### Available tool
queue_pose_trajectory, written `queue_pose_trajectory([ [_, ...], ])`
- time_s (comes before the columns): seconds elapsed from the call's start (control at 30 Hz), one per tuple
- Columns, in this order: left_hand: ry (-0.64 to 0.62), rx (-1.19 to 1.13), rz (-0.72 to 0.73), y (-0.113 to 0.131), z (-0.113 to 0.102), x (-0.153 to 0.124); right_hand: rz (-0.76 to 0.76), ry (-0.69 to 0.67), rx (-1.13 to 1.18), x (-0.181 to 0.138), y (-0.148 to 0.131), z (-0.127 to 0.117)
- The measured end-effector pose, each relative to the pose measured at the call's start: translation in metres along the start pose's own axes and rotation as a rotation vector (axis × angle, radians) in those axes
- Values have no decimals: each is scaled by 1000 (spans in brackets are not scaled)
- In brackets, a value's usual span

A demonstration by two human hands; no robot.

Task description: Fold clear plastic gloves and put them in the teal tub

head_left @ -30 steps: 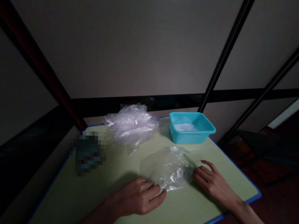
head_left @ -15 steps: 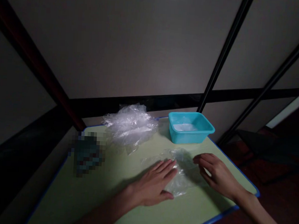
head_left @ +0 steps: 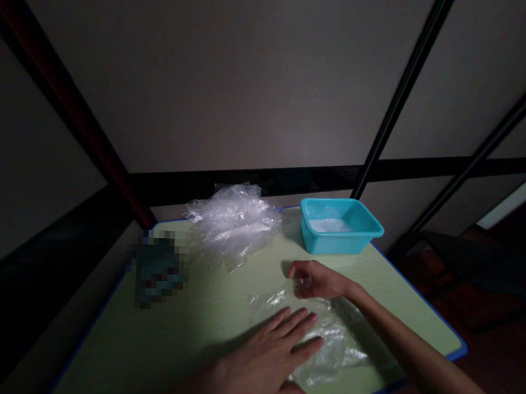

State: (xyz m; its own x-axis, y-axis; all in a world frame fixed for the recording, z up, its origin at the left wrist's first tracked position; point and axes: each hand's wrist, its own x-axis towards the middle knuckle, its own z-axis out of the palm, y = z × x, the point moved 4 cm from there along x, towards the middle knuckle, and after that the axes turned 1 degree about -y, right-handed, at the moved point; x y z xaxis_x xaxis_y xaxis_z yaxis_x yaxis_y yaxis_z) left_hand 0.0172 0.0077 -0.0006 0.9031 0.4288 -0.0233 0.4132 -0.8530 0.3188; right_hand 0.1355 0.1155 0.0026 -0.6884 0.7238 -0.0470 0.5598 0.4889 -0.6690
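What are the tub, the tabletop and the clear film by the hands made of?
Film: likely thin plastic, glossy; see-through with bright crinkles. Tub: probably plastic, faintly shiny, with a rounded moulded rim. Tabletop: perhaps laminate, low sheen; flat, pale green.

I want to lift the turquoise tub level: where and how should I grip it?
Probably by opposite short sides of its rim, coming from above: the turquoise tub stands upright and open, and that rim flares outward, giving an edge to hook under.

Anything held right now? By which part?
Left hand lies open on the clear plastic, not gripping. Right hand curls at the plastic's far edge; can't tell whether it's pinching.
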Motion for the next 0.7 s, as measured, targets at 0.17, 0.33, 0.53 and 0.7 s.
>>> queue_pose_trajectory([
  [0.17,2,2,10,1,-2,-1,-17,-142,-39,1,-2,-13],
  [0.33,7,7,8,0,0,-1,9,-78,-139,-15,2,-37],
  [0.53,16,21,4,1,-2,-1,74,181,-239,-30,17,-44],
  [0.7,-10,-16,-31,0,-15,3,114,289,-217,-35,31,-38],
])
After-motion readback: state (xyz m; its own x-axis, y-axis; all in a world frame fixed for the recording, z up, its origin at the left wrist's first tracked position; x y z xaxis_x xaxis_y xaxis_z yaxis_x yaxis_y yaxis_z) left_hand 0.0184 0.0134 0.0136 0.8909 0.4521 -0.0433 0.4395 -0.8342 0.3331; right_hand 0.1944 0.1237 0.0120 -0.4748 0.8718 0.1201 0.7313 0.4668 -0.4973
